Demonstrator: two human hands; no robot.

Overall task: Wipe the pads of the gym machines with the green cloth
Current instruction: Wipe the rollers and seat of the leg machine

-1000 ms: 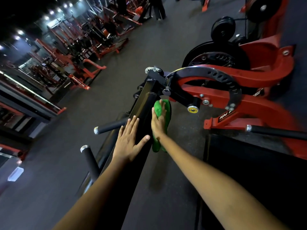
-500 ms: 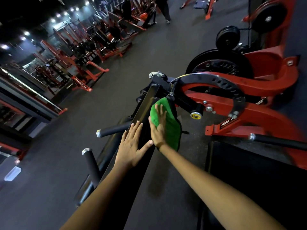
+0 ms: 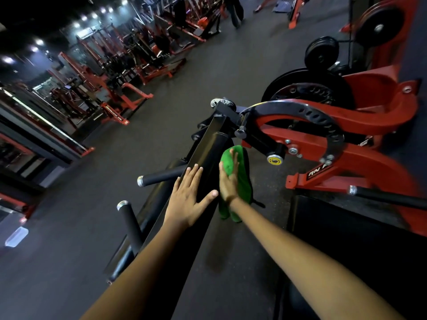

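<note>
Green cloth (image 3: 240, 181) is pressed flat-fingered by right hand (image 3: 227, 181), partly hidden; left hand (image 3: 188, 199) lies flat on pad (image 3: 208, 155). "RN" is read on red frame (image 3: 323, 172), remainder cut off.

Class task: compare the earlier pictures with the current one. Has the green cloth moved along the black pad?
Yes. Against the yellow-capped knob, the green cloth under the right hand has spread and shifted slightly down the black pad.

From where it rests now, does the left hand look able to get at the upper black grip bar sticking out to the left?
Probably yes. The left hand lies flat on the black pad, holding nothing, and the grip bar juts out just beside its fingertips with nothing between them.
</note>
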